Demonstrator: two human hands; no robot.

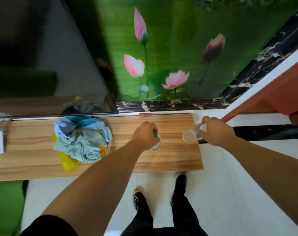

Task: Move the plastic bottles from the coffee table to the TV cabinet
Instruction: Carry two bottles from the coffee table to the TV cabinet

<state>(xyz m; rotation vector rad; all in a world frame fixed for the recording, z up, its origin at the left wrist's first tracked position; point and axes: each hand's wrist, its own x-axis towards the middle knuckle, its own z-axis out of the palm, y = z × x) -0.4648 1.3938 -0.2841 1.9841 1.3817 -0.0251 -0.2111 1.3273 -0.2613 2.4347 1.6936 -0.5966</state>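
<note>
The left hand was closed around the top of a clear plastic bottle with a green cap, whose long axis ran roughly upright, cap uppermost under the fingers and base low over the wooden TV cabinet, though contact with the top could not be told. The right hand was clamped on the neck end of a second clear bottle, which lay tilted with its base pointing left and towards the camera, over the cabinet's right edge. A heap of crumpled cloths sat further left on the cabinet, well apart from both bottles.
</note>
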